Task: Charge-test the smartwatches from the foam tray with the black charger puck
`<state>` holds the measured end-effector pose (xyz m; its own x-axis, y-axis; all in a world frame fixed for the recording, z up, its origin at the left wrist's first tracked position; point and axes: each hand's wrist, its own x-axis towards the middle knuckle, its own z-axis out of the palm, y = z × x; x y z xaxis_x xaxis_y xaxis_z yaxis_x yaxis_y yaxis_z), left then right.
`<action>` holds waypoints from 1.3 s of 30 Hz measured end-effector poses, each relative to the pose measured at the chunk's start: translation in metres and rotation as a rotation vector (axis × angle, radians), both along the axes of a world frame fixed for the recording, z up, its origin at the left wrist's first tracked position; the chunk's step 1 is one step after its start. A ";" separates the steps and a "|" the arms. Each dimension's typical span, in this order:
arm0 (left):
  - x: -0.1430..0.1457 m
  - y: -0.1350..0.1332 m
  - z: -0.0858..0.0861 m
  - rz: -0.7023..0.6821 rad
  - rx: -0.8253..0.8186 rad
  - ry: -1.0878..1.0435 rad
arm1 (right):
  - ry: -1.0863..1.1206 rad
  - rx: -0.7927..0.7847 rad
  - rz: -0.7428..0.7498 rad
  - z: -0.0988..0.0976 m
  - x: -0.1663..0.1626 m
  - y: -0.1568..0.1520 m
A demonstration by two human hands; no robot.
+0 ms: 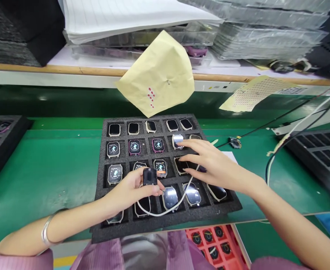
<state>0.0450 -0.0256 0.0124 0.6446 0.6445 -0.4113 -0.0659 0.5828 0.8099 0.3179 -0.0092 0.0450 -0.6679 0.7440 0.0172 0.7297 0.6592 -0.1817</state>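
Observation:
My left hand (138,187) is closed around a small black square block (149,176), probably a charger, with a white cable (165,213) looping off it. It hovers above the lower middle of a black foam tray (108,230). Square watches sit in the tray's compartments. Some screens are dark, while others, such as a purple-framed watch (134,147), show a lit dial. My right hand (210,161) is spread over the tray's right side, holding nothing. Its index fingertip appears to touch a white-framed watch (177,141); the other fingers partly cover a dark-screened watch (181,166).
Foam trays with watches stand at the left (1,146) and right (319,161). Yellow paper (165,71) hangs from the shelf edge (94,71). Cables (300,135) cross the right side. A loose watch part (234,142) lies behind my right hand. A red tray (232,232) sits below.

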 end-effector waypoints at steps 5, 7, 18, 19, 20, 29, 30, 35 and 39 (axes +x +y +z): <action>0.017 0.006 0.011 -0.047 0.013 0.031 | -0.118 -0.059 -0.013 -0.002 0.013 0.002; 0.027 0.009 0.012 -0.067 0.029 0.022 | -0.118 -0.022 -0.026 -0.004 0.006 0.003; 0.038 0.011 -0.009 -0.091 -0.050 -0.124 | 0.301 -0.236 -0.099 0.003 0.016 0.002; 0.038 0.011 -0.009 -0.097 -0.054 -0.137 | 0.344 -0.260 -0.094 0.005 0.012 -0.001; 0.038 0.011 -0.008 -0.102 -0.056 -0.149 | 0.380 -0.263 -0.085 0.006 0.005 -0.005; 0.037 0.010 -0.005 -0.039 0.077 -0.113 | 0.380 -0.014 -0.039 -0.020 -0.040 -0.019; 0.038 0.009 -0.005 -0.025 0.054 -0.119 | 0.371 -0.002 -0.031 -0.019 -0.039 -0.018; 0.039 0.008 -0.009 0.060 -0.025 -0.166 | 0.332 0.010 0.009 -0.010 -0.040 -0.016; 0.040 0.008 -0.007 0.041 -0.022 -0.167 | 0.329 0.054 0.023 -0.009 -0.044 -0.018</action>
<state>0.0850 -0.0180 0.0058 0.6783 0.6638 -0.3152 -0.2230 0.5946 0.7725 0.2735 -0.0274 0.0360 -0.6366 0.7209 0.2740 0.6223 0.6900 -0.3695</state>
